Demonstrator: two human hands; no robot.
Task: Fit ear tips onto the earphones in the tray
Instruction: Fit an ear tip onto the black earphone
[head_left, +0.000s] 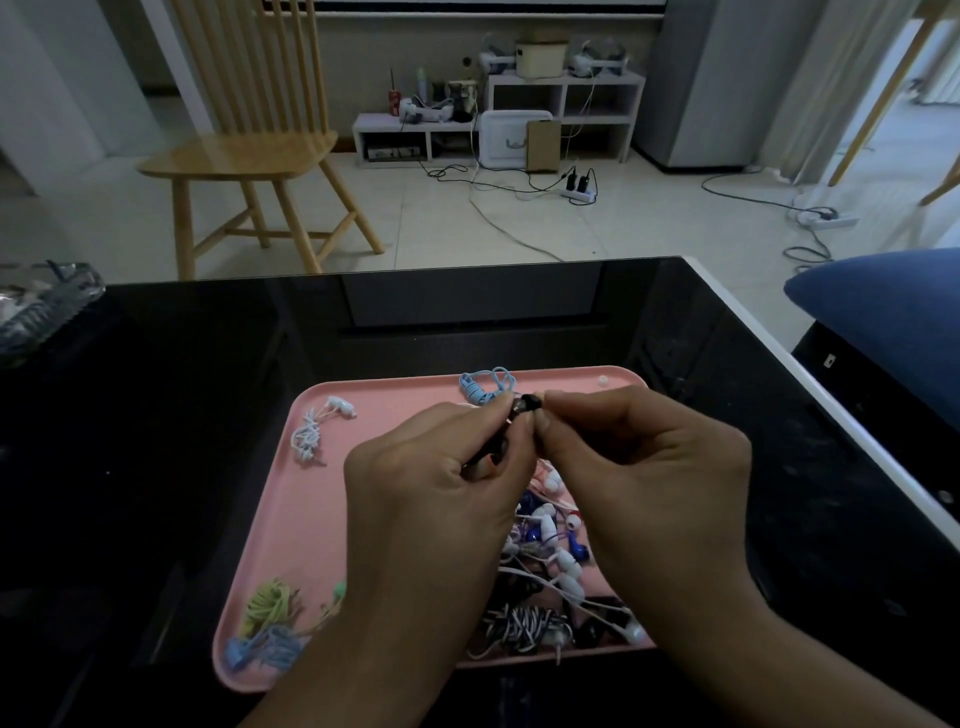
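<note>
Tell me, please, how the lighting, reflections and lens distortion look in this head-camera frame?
Head view: dim overall, with the black table nearly featureless, though its glossy top mirrors the room; brighter floor beyond. Wide-angle lens bows the table's far edge and tilts the chair. Both hands, left and right, and the pink tray are reasonably sharp.

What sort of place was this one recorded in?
Most likely a home living room: a black glass table, a wooden spindle-back chair on tiled floor, and low white shelves along the wall with chargers and a power strip.
</note>
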